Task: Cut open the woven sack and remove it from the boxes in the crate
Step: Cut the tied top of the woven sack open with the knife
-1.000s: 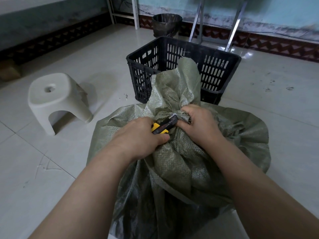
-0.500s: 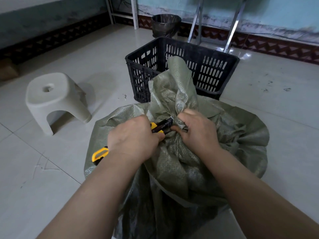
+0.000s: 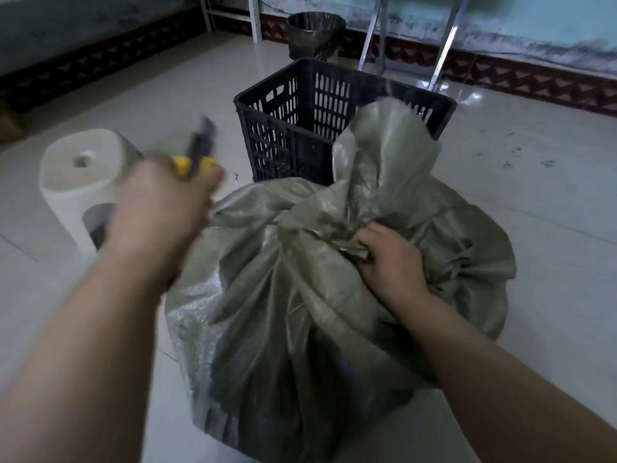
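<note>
A grey-green woven sack (image 3: 300, 295) bulges on the floor in front of me, its neck gathered and its loose top flap standing up. What it covers is hidden. My right hand (image 3: 389, 259) grips the bunched neck. My left hand (image 3: 160, 212), blurred by motion, is off the sack to its left and holds a yellow-and-black utility knife (image 3: 197, 152), blade end pointing up and away. Whether the neck tie is cut I cannot tell.
An empty-looking black slatted crate (image 3: 293, 128) stands just behind the sack. A white plastic stool (image 3: 80, 182) sits at the left, close to my left hand. A dark bin (image 3: 314, 31) and metal legs (image 3: 444, 41) stand by the far wall.
My left hand has pulled the knife away from the sack's neck, up and to the left. My right hand keeps its hold on the gathered neck.
</note>
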